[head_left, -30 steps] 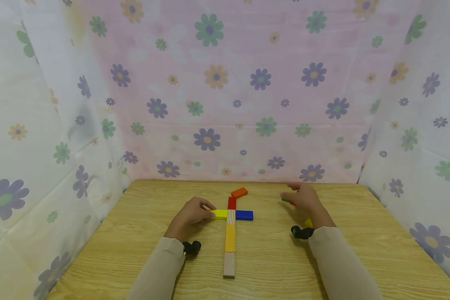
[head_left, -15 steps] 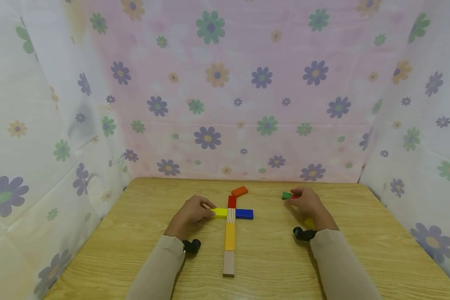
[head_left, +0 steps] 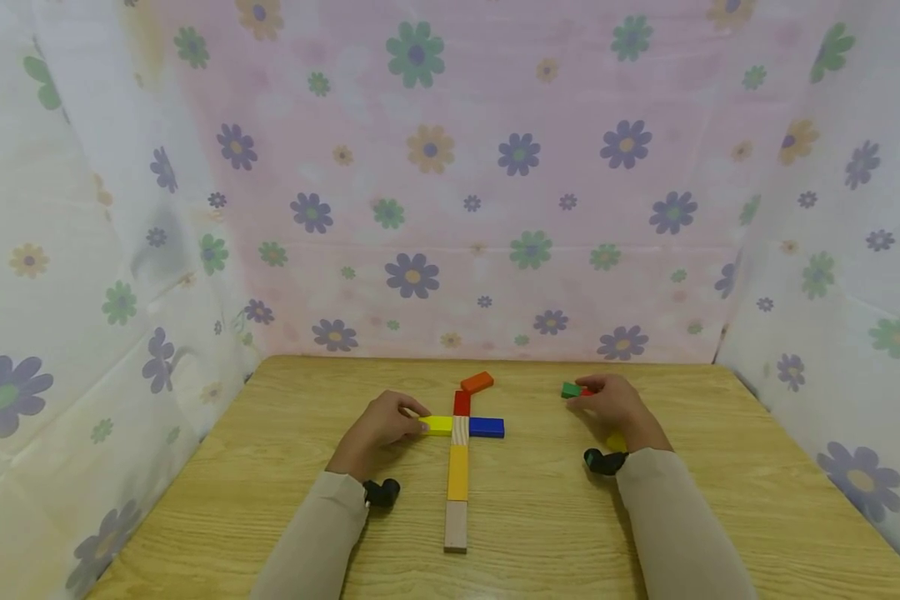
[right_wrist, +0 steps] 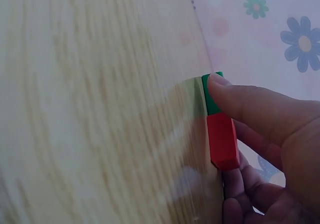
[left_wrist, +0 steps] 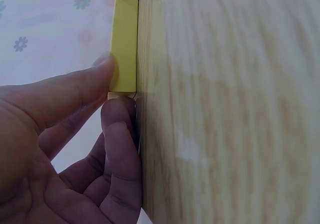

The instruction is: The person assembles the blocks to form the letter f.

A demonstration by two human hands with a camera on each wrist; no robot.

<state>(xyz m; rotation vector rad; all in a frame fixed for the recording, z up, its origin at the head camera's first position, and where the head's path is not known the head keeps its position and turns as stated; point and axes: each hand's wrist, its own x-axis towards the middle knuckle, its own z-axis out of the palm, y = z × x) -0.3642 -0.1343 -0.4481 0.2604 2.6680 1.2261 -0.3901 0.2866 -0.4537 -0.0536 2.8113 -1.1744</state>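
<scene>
Wooden surface (head_left: 285,517), flowered cloth (head_left: 450,167) hung round three sides.

Left hand (head_left: 381,427): thumb and curled fingers pinch the outer end of the yellow block (head_left: 438,425), which lies flat as the left arm of a cross of blocks (head_left: 457,467).

Right hand (head_left: 615,404): fingers curled, fingertip on the green block (head_left: 570,389), a red block (right_wrist: 222,140) just beside it under the hand; both on the surface, right of the cross.

Orange block (head_left: 477,382): loose, beyond the cross.

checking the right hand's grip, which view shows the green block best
The right wrist view: the green block is close up under a fingertip of the right hand. The head view shows it small; the left wrist view misses it.
</scene>
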